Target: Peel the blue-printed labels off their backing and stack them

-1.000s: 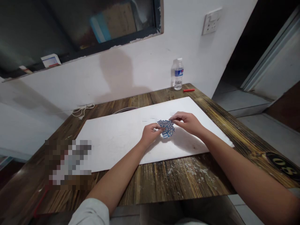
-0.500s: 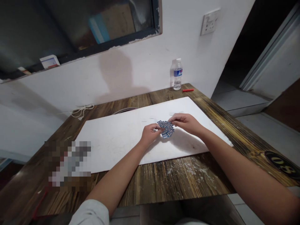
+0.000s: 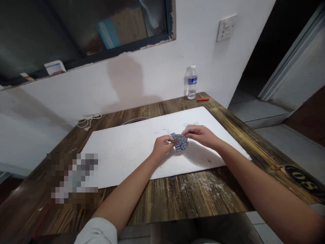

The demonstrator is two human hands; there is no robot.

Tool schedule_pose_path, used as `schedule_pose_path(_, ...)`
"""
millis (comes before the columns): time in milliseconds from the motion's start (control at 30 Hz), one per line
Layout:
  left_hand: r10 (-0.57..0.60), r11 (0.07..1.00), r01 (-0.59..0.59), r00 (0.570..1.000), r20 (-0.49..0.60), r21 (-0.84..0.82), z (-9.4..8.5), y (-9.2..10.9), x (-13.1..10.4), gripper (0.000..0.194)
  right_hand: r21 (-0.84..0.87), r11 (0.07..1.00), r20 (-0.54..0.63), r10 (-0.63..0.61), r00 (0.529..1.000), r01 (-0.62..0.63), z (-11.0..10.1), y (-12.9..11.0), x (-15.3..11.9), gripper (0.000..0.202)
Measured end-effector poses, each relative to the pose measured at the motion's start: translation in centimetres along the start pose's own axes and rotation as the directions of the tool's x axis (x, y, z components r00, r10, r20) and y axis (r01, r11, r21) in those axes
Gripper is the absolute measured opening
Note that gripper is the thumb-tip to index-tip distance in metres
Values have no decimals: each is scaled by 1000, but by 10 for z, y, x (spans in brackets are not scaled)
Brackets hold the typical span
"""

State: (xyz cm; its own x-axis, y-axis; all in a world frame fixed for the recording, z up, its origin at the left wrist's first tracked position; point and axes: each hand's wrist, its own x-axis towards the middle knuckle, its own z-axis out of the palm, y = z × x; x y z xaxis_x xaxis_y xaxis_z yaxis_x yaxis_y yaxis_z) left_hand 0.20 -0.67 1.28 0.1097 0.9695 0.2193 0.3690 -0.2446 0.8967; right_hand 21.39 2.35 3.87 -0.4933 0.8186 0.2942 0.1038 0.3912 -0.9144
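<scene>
A small blue-and-white cut-out piece (image 3: 181, 143) with a pattern of outlined bars is held up over a white board (image 3: 122, 152). My left hand (image 3: 162, 147) pinches its left side between thumb and fingers. At its upper right edge, my right hand (image 3: 199, 134) has thumb and fingers pressed together on the piece. Both hands cast a shadow on the board. Faint dark marks and small pale scraps lie on the board just beyond my hands.
The board lies on a dark wooden table (image 3: 193, 200). A water bottle (image 3: 192, 83) and a red stick (image 3: 203, 99) are at the back right, a white cable (image 3: 88, 120) at the back left. Pale crumbs dot the front edge. A pixelated patch covers something at the left.
The patterned piece has tilted slightly in my fingers, and my right hand has shifted a little along its edge. The view has moved slightly.
</scene>
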Motion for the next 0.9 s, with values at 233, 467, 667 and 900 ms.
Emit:
schedule_pose_path(233,29,999,-30,999,22,35,-2,1,-1,25,208,966,118,129,985,-152,3,-3,-3,22)
schedule_pose_path(467,37,999,-38,999,30,35,-1,-1,-1,22,260,953,54,148,988,-157,4,4,-1,22)
schedule_pose_path(667,43,998,-44,999,21,44,-1,-2,0,20,264,946,16,188,982,-186,10,8,0,20)
schedule_pose_path(900,46,998,-48,998,50,42,-1,-4,0,24,285,936,0,214,977,-205,13,12,2,19)
